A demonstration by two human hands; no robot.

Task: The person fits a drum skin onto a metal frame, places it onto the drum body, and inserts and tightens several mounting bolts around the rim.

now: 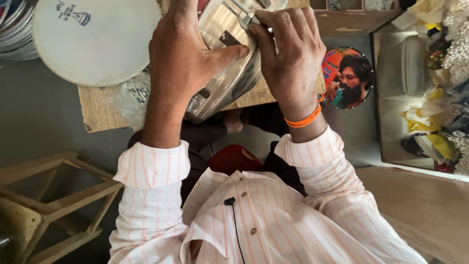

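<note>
At twelve o'clock on the wooden board (100, 113) lies a shiny metal drum shell (229, 73), tilted on its side. Left hand (183, 58) clasps its wall, thumb pressed across the metal. Right hand (288, 58) pinches a small metal fitting (251, 19) at the rim. White drumhead (93, 41) sits at ten o'clock.

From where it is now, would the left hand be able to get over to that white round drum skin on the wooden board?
Probably yes. The left hand rests on the shiny metal drum shell, and the white drum skin lies right beside it on the wooden board, with nothing between them. It would have to let go of the shell first.
</note>
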